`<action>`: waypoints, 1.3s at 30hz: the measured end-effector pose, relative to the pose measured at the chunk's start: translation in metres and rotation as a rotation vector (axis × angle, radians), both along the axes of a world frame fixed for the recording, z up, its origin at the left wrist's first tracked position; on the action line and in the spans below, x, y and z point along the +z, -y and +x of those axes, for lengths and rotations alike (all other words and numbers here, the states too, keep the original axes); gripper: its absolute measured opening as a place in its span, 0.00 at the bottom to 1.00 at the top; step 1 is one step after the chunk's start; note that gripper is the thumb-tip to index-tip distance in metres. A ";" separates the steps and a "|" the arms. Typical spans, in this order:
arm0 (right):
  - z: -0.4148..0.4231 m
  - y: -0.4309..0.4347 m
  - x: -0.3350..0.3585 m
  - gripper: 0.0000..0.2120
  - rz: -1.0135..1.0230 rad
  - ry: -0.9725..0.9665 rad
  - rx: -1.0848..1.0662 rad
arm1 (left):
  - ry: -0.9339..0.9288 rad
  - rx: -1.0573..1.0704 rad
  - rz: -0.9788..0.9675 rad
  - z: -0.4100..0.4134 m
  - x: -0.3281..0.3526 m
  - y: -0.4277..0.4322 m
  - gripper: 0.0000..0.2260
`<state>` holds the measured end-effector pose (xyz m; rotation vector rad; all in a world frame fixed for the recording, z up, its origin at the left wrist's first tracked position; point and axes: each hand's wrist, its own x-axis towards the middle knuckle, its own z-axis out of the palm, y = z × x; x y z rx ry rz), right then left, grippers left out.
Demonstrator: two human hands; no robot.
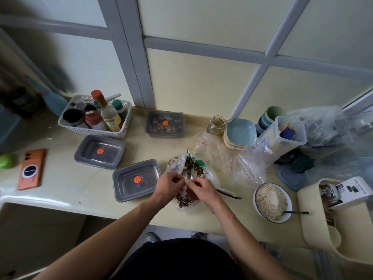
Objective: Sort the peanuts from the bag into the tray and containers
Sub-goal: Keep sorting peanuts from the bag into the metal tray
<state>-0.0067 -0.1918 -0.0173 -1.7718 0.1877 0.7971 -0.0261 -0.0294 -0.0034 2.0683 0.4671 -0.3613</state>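
Both grips pinch clear plastic at the bag's mouth, left hand [171,183] and right hand [201,188] w/ fingers curled, almost touching. The bag [181,165] of mixed seeds & nuts lies near the table [70,178] front edge. Far container [165,124] holds nuts under its lid; near container [137,179] & middle container [100,151] look empty, lids on, so most sorting prob. remains.

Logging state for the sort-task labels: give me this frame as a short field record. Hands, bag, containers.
left hand: pinches bag film
right hand: pinches same bag, beside left hand
bag: clear, mixed seeds and nuts inside
far container: lidded, nuts inside
left container: lidded, looks empty
near container: lidded, looks empty
bowl: right of bag, spoon in it
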 end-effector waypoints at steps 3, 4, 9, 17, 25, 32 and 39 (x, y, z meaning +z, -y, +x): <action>-0.003 -0.002 0.001 0.10 0.004 -0.004 0.023 | -0.005 0.054 -0.032 0.000 -0.001 -0.002 0.04; -0.003 -0.003 0.001 0.09 -0.021 0.008 0.022 | -0.009 0.054 -0.046 -0.001 -0.002 -0.002 0.04; 0.000 -0.003 0.001 0.07 -0.070 0.034 -0.015 | -0.040 0.054 -0.155 -0.007 -0.007 0.000 0.02; -0.003 -0.007 0.000 0.10 -0.046 -0.016 -0.031 | -0.032 0.027 -0.196 -0.009 -0.008 -0.002 0.09; -0.002 -0.009 -0.002 0.10 -0.210 0.109 -0.002 | -0.022 0.000 -0.056 -0.012 -0.007 0.003 0.02; -0.002 -0.009 -0.006 0.07 -0.215 0.130 0.007 | -0.005 -0.011 0.070 -0.010 -0.002 0.003 0.08; -0.002 -0.013 0.002 0.10 -0.360 0.259 0.127 | -0.016 -0.055 0.144 -0.011 -0.005 0.010 0.08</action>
